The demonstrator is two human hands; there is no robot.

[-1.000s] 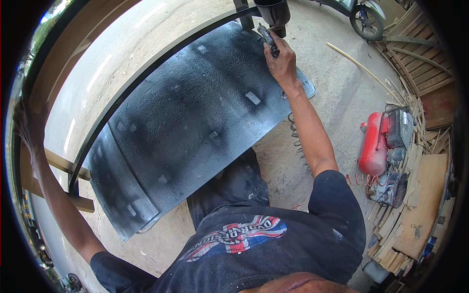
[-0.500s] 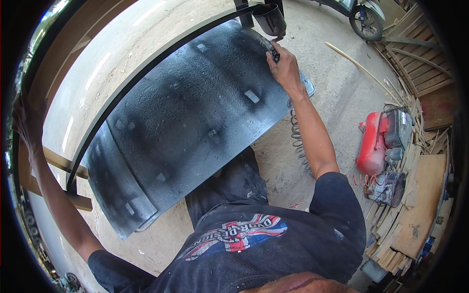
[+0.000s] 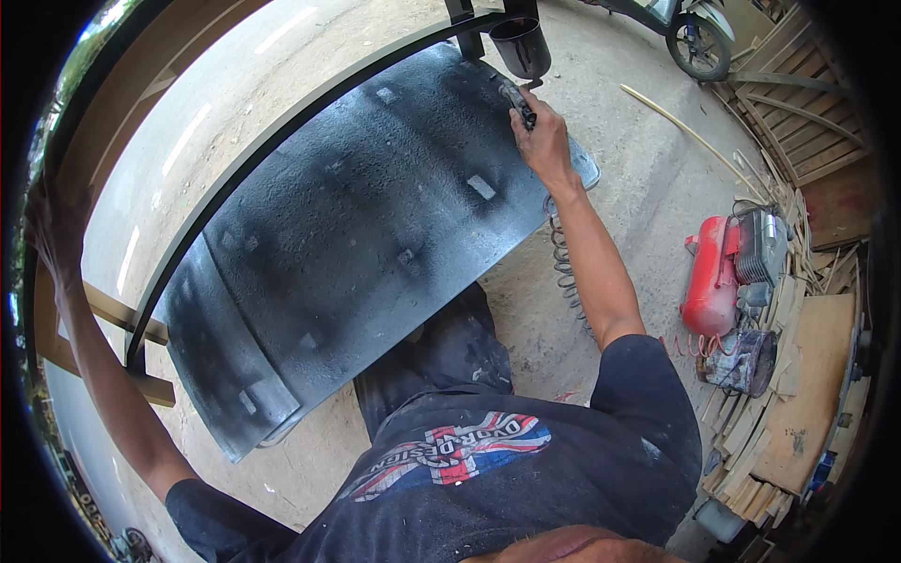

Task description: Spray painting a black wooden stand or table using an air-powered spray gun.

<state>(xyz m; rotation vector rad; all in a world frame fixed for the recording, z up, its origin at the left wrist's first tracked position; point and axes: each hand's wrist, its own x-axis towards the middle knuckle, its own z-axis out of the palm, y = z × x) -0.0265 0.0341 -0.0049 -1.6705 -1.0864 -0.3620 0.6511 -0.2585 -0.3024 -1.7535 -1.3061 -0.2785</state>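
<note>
My right hand is closed around a spray gun with a dark cup on top, at the far right end of a curved wooden frame. The frame's inner curved bar is black; its outer brown bar looks unpainted. At the far left, my left hand grips the brown part, its fingertips dim at the picture's rim. Beneath the black bar lies a large panel coated in patchy black and grey paint. A coiled hose hangs below my right wrist.
To the right stand a red air compressor and a paint-smeared can. Wood scraps and a board are piled beyond them. A thin stick lies on the ground, and a motorbike wheel shows at the top right.
My right hand and the spray gun have come slightly nearer to me along the end of the frame. The left hand keeps its place on the frame.
</note>
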